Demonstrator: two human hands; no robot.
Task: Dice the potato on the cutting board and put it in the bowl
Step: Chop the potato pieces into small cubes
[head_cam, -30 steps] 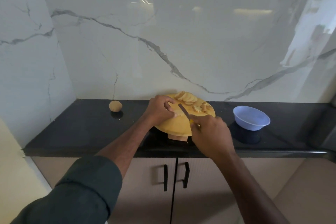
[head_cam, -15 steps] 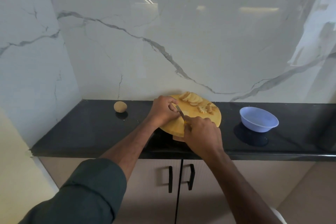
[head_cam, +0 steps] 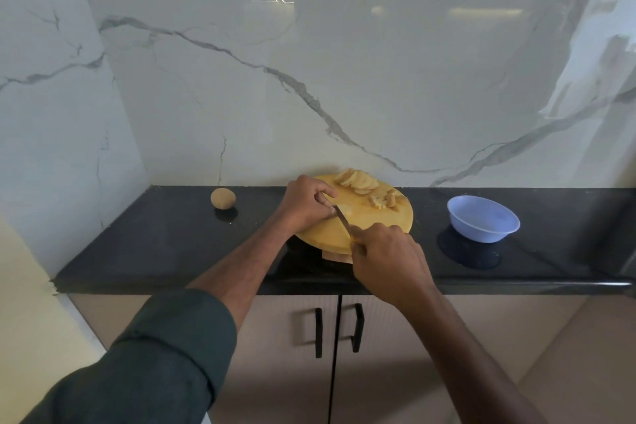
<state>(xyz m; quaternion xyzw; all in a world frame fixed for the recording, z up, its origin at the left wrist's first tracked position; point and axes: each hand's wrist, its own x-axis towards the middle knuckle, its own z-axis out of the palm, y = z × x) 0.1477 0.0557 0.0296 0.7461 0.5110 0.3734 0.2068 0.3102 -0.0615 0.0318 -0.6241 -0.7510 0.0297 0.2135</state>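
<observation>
The right hand (head_cam: 385,258) is closed around the handle of the knife (head_cam: 342,221), at the near edge of the board (head_cam: 330,237); the blade points away toward the left hand (head_cam: 306,205). That hand has curled fingers and pins a small pale piece (head_cam: 345,209) at the middle of the board, just beside the blade. To cut well, I think the fingertips should stay tucked back and the blade should come straight down. Slices (head_cam: 358,181) lie at the far edge of the board, and strips (head_cam: 385,200) to their right. The bowl (head_cam: 481,218) waits right of the board on the counter (head_cam: 172,244), and a whole potato (head_cam: 223,198) sits to its left.
</observation>
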